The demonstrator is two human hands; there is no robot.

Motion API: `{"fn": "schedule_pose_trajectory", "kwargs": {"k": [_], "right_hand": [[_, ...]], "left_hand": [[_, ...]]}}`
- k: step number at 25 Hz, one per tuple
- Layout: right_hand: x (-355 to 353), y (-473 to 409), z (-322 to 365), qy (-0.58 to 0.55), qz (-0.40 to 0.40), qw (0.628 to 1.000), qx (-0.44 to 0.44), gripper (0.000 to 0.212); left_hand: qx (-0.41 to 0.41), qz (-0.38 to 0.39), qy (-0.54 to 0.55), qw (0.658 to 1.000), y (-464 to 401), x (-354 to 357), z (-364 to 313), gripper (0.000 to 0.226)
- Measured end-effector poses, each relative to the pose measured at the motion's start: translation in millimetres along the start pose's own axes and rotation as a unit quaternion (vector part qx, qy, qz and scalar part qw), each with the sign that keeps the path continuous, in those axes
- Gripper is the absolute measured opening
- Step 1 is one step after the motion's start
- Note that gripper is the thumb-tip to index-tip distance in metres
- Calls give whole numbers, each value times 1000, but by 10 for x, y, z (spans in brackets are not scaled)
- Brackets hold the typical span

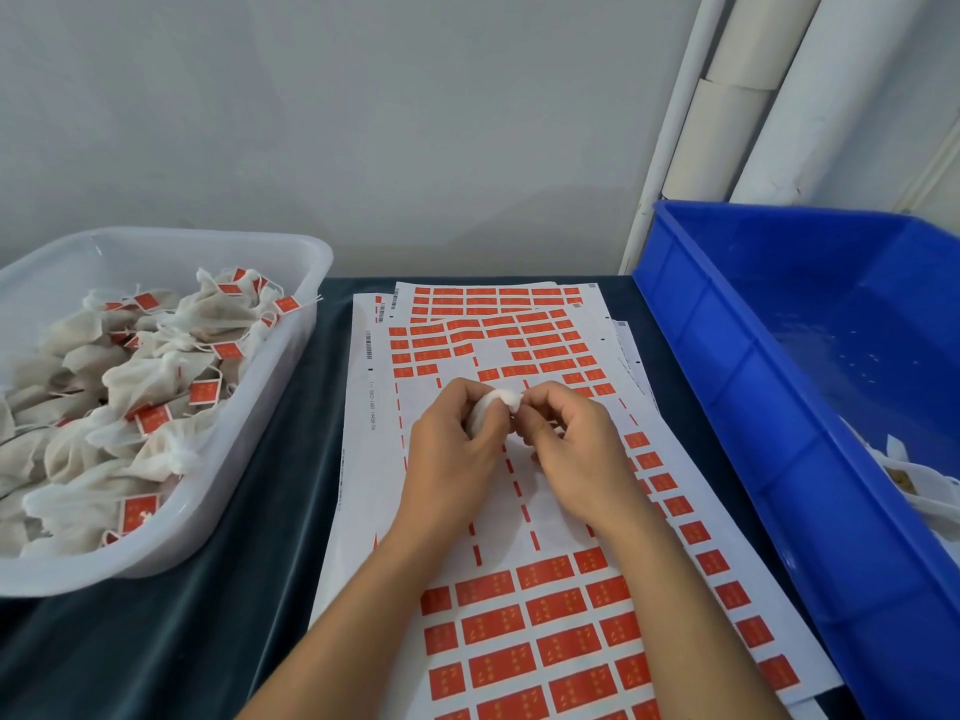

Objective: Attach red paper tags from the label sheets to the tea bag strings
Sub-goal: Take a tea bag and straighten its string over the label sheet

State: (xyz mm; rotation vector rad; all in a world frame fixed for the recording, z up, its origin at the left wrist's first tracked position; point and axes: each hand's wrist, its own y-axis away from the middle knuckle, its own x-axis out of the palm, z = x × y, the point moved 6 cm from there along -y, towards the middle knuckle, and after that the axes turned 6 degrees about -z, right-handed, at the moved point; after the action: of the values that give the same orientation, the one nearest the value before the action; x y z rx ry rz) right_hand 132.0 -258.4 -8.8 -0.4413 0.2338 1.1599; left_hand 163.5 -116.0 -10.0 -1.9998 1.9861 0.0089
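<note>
A white tea bag (493, 407) is being held above the label sheets (524, 605), the left hand (452, 459) gripping it while the right hand (566, 454) is pinching its top. A clear tub (291, 356) of tagged bags is sitting left on the tabletop (249, 589), a blue bin (779, 407) right.

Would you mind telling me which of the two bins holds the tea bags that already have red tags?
The white bin on the left: its tea bags carry red tags. The blue bin on the right shows only a few untagged ones at its near corner.
</note>
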Motion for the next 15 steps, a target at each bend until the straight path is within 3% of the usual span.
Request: {"fn": "schedule_pose_trajectory", "kwargs": {"k": [4,8,15], "right_hand": [[-6,6,40,38,-6,999,-39,7],[-47,30,110,-9,-34,997,-67,12],[-141,32,129,-3,-86,994,-63,11]], "left_hand": [[-10,-2,8,1000,-35,-25,13,12],[-30,-2,10,1000,-47,-44,27,14],[-17,72,27,997,-20,9,-67,26]]}}
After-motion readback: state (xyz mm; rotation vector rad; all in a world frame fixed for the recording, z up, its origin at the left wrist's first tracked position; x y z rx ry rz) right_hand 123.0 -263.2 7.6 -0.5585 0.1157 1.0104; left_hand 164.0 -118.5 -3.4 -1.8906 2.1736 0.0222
